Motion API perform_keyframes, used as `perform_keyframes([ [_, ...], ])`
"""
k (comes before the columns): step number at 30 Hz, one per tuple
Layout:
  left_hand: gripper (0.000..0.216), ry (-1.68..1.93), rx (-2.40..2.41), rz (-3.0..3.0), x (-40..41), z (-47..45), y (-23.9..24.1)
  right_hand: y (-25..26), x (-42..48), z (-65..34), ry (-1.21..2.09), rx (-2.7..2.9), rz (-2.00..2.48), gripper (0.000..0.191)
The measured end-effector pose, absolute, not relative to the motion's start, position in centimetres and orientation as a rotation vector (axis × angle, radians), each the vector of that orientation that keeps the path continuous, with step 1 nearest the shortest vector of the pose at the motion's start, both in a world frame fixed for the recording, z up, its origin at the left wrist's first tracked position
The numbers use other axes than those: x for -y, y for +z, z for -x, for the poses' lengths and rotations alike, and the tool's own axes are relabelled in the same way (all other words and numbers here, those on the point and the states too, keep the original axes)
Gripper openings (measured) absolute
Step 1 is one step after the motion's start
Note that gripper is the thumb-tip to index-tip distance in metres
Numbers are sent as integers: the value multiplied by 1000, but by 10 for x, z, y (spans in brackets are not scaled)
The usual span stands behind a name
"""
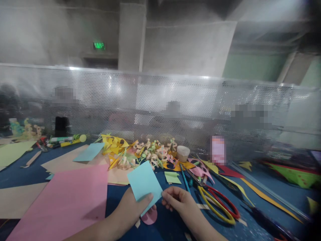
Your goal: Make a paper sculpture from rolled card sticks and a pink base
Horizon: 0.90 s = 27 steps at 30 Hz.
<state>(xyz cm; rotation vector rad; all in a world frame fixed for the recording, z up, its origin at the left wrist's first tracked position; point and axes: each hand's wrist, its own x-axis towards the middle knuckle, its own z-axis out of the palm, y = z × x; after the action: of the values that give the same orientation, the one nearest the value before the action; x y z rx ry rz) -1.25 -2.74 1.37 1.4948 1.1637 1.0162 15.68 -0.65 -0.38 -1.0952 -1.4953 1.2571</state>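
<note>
I'm crafting in some workshop-type place; a green exit sign is glowing by bare grey walls; a perforated screen is edging my table; scissors and paper scraps are cluttering it.

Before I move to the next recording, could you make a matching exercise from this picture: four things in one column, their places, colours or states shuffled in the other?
Column one
1. Left hand
2. Right hand
3. Scissors
4. Exit sign

Column two
A. Yellow and red at the handles
B. Fingertips at the right-hand corner of a light blue paper square
C. Glowing green, high in the background
D. Thumb lying across the front of that square

Right pairs: 1-D, 2-B, 3-A, 4-C
</note>
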Motion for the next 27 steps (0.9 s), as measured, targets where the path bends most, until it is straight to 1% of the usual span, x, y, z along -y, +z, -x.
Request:
perform_keyframes([
  [4, 36, 1017, -1118, -1500, 27, 12, 14, -4, 7, -157, 1229, 1535, 1087, 41],
  [8, 33, 1041, -1085, -1526, 26, 12, 12, -1, 9, -156, 1236, 1537, 1110, 42],
  [17, 31, 1027, -1087, -1567, 27, 14, 14, -1, 10, -155, 1243, 1549, 1055, 37],
  [23, 35, 1040, -1100, -1521, 26, 14, 13, 0, 10, -156, 1269, 1542, 1045, 38],
  [27, 34, 1060, -1112, -1533, 26, 14, 15, 4, 11, -155, 1276, 1517, 1031, 44],
])
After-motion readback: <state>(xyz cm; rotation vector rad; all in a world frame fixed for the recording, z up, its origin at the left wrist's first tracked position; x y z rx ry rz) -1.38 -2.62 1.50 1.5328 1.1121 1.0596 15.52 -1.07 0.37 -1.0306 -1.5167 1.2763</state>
